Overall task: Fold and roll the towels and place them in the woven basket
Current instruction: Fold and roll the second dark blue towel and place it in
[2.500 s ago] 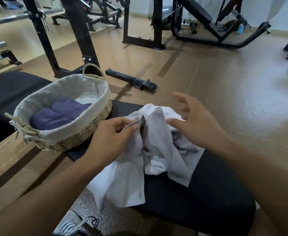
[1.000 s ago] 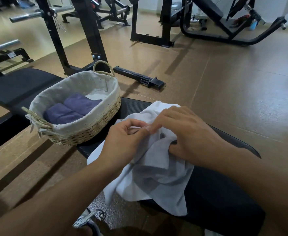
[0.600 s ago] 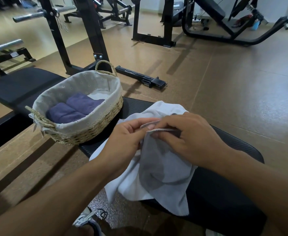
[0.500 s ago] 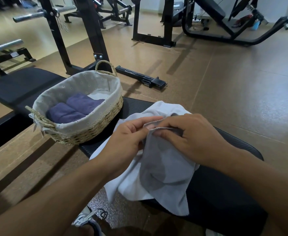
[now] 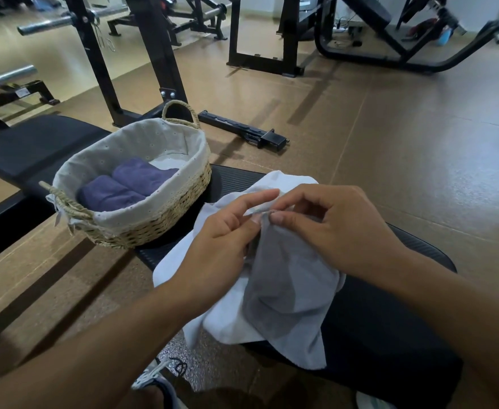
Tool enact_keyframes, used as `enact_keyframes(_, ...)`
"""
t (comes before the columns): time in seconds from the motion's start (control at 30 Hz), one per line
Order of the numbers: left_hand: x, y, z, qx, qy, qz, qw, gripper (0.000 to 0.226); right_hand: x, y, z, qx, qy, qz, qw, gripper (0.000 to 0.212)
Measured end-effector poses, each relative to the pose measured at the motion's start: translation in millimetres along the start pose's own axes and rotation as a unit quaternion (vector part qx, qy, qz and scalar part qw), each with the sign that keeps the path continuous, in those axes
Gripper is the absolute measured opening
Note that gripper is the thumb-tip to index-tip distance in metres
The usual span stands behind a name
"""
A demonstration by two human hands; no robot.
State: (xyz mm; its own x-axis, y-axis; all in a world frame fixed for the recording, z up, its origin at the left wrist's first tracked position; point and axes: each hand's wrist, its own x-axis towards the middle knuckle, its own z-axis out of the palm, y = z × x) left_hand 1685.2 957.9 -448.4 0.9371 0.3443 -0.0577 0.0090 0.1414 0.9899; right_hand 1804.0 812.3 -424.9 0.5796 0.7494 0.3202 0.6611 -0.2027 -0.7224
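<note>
Both forearms reach in from the near edge and meet over the middle of the worktop [image 5: 390, 349], a black padded gym bench with a ribbed surface. The left hand [image 5: 221, 246] has its thumb and forefinger curled to pinch the hemmed edge of a grey towel [image 5: 289, 287], the other fingers bent loosely below it. The right hand [image 5: 339, 231] faces it, almost touching, its thumb and forefinger pinching the same edge just beside the left hand's grip, the palm arched above the cloth. The grey towel hangs from that pinched edge in soft folds and drapes down toward the near edge of the worktop. Under it lies a crumpled white towel [image 5: 230, 323], which spills over the worktop's left edge. At the far left corner of the worktop stands the woven basket [image 5: 154, 222], oval, of pale straw with rope handles and a dotted cream cloth liner folded over its rim. Two rolled purple towels [image 5: 124, 187] lie side by side inside it. Beyond the worktop a black steel bar [image 5: 242, 132] lies on the brown floor, and black rack uprights [image 5: 159, 54] stand behind the basket.
</note>
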Motion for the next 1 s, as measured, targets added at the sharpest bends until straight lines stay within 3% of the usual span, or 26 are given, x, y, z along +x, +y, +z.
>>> enact_keyframes(0.33,-5,0,4,0.020,-0.031,0.036,0.999,0.043,-2,0,0,-0.001,0.008,-0.002,1.000,0.006)
enact_keyframes(0.57,-6,4,6,0.025,-0.005,0.039,0.999,0.043,-1,1,-2,-0.003,-0.003,0.017,1.000,0.023)
enact_keyframes(0.73,-7,2,4,0.059,0.024,0.039,0.997,0.037,4,7,-11,-0.033,-0.062,0.082,0.994,0.021)
enact_keyframes(1.0,-6,1,2,0.116,0.085,0.067,0.987,0.015,5,4,-12,-0.073,-0.092,0.075,0.990,0.021)
